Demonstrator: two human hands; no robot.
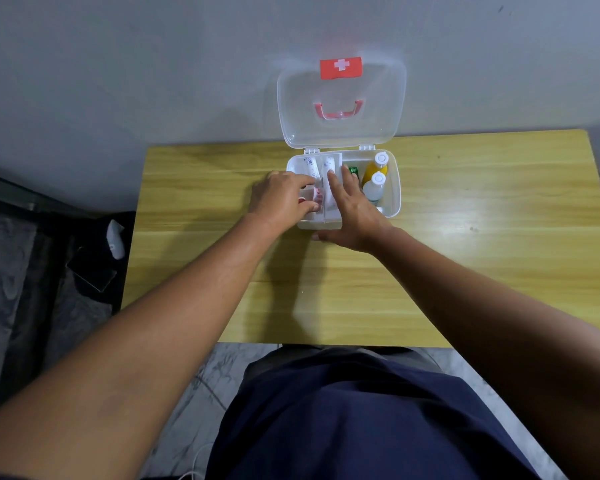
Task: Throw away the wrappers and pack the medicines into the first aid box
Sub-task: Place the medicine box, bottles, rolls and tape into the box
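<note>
Right hand spread flat on the insert tray; left hand pinching nothing discernible. First aid box at table's far edge; light, rigid, likely slippery; grip sidewalls.

The translucent white first aid box sits open at upper centre of the frame, its lid upright with a red cross label, a partitioned tray of white tubes at left, two white-capped bottles at right.
</note>
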